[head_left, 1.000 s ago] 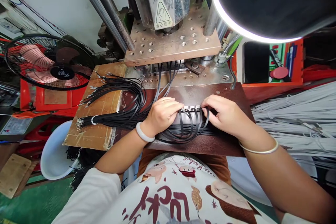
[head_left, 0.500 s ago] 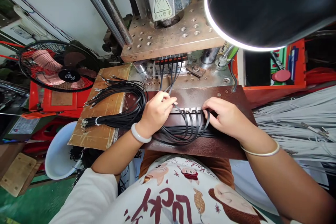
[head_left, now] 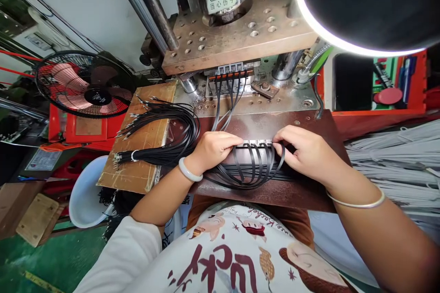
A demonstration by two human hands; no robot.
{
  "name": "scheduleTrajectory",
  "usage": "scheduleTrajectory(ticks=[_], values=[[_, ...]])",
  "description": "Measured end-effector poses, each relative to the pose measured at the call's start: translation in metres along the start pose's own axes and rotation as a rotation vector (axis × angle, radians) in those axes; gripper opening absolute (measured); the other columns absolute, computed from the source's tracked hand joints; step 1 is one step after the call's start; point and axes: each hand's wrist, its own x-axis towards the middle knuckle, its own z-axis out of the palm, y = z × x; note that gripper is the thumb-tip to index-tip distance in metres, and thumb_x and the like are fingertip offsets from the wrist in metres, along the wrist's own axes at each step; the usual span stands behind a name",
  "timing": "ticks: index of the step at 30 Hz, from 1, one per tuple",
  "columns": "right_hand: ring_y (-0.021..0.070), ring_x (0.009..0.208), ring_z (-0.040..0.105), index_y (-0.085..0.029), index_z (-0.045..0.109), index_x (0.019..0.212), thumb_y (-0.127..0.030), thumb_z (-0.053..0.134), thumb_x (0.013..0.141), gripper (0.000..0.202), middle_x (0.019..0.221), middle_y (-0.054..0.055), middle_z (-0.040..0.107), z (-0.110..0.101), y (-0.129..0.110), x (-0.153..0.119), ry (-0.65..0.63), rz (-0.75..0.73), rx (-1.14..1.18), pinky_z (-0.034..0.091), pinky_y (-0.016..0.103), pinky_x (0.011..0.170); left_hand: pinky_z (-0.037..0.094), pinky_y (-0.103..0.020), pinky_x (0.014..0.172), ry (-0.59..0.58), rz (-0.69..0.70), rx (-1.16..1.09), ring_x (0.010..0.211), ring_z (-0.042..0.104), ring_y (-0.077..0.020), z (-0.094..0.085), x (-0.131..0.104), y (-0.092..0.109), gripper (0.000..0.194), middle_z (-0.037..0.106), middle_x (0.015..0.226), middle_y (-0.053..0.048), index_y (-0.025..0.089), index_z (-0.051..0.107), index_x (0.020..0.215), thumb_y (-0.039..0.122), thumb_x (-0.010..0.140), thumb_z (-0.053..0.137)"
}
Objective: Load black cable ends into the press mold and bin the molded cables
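A narrow metal strip point(head_left: 257, 142) lies level above the brown board, with several black cables point(head_left: 253, 165) looping down from it. My left hand point(head_left: 218, 146) pinches its left end between thumb and fingertips. At the right end, my right hand point(head_left: 300, 149) grips the strip with thumb and index finger, beside the outermost cable loop. Further back, a second metal strip point(head_left: 231, 69) with several cables hanging toward me sits in the press under its thick plate point(head_left: 237, 39).
A bundle of black cables point(head_left: 185, 135) rests on cardboard point(head_left: 151, 135) at the left. Behind it stands a fan point(head_left: 98, 96). A lamp point(head_left: 364, 4) hangs upper right, over a red tray point(head_left: 417, 82). Grey cables point(head_left: 395, 165) lie at the right.
My left hand has moved from a cable left of the strip to the strip's left end. The camera view has shifted slightly. My right hand keeps its hold.
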Motion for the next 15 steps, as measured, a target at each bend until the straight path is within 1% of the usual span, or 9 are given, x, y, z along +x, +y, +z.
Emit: scheduleTrajectory(ticks=[2,4,7,9,11,12,13,14,15], values=[[0.0175,0.072,0.053,-0.017,0.054,0.084,-0.014,0.05,0.088,0.006,0.079,0.004,0.055,0.001,0.001,0.001,-0.004,0.005,0.004,0.044,0.029,0.066,0.056,-0.023,0.074,-0.051,0.049,0.061,0.082,0.071,-0.0133,0.0,0.001,0.001,0.026,0.075,0.09,-0.005,0.013,0.071,0.093,0.007,0.09,0.046],[0.0179,0.072,0.053,-0.018,0.054,0.084,-0.014,0.049,0.087,0.007,0.078,0.004,0.055,0.001,0.0,0.002,-0.01,0.012,0.008,0.044,0.03,0.066,0.056,-0.024,0.076,-0.096,0.078,0.087,0.084,0.071,-0.0136,0.005,0.001,0.002,0.025,0.075,0.093,-0.005,0.014,0.07,0.093,0.011,0.093,0.045],[0.019,0.071,0.054,-0.019,0.054,0.085,-0.014,0.048,0.085,0.007,0.079,0.004,0.056,0.0,-0.004,-0.001,-0.015,0.017,0.014,0.045,0.031,0.065,0.057,-0.025,0.077,-0.098,0.066,0.047,0.085,0.071,-0.0138,0.008,-0.003,0.007,0.025,0.075,0.094,-0.006,0.014,0.069,0.095,0.01,0.094,0.044],[0.0201,0.075,0.057,-0.019,0.054,0.09,-0.014,0.047,0.084,0.011,0.083,0.005,0.058,-0.006,-0.006,-0.005,-0.017,0.023,0.022,0.047,0.032,0.068,0.057,-0.027,0.083,-0.099,0.021,0.003,0.093,0.07,-0.0147,-0.001,-0.006,0.012,0.025,0.074,0.1,-0.007,0.014,0.068,0.101,0.01,0.094,0.045],[0.0209,0.079,0.06,-0.02,0.055,0.097,-0.016,0.046,0.086,0.014,0.089,0.006,0.061,-0.014,-0.002,-0.005,-0.018,0.049,0.017,0.049,0.034,0.071,0.055,-0.031,0.096,-0.072,-0.067,-0.029,0.11,0.065,-0.0165,-0.018,-0.009,0.013,0.028,0.069,0.117,-0.011,0.015,0.064,0.117,0.014,0.094,0.047],[0.0209,0.08,0.061,-0.02,0.055,0.099,-0.018,0.047,0.089,0.013,0.091,0.006,0.063,-0.017,0.004,-0.001,-0.021,0.068,0.005,0.05,0.034,0.071,0.052,-0.033,0.103,-0.04,-0.121,-0.03,0.119,0.061,-0.0171,-0.028,-0.009,0.009,0.033,0.064,0.126,-0.012,0.016,0.058,0.126,0.015,0.095,0.048],[0.0212,0.08,0.062,-0.02,0.056,0.1,-0.022,0.048,0.091,0.013,0.092,0.006,0.064,-0.019,0.012,0.007,-0.025,0.081,-0.02,0.05,0.034,0.071,0.047,-0.034,0.109,-0.011,-0.177,-0.01,0.127,0.055,-0.0178,-0.038,-0.007,0.0,0.04,0.058,0.135,-0.013,0.016,0.052,0.135,0.015,0.095,0.047],[0.0219,0.079,0.063,-0.019,0.056,0.101,-0.025,0.048,0.092,0.013,0.092,0.007,0.065,-0.02,0.023,0.019,-0.023,0.088,-0.06,0.05,0.035,0.072,0.043,-0.036,0.113,0.001,-0.227,0.033,0.133,0.049,-0.0188,-0.045,-0.002,-0.014,0.046,0.051,0.142,-0.014,0.015,0.046,0.14,0.015,0.095,0.046],[0.0232,0.078,0.063,-0.018,0.057,0.1,-0.027,0.048,0.093,0.015,0.09,0.008,0.065,-0.019,0.035,0.037,-0.003,0.086,-0.106,0.05,0.037,0.072,0.04,-0.037,0.115,-0.008,-0.276,0.097,0.136,0.045,-0.0202,-0.049,0.006,-0.032,0.049,0.046,0.146,-0.016,0.013,0.042,0.143,0.012,0.094,0.044]])
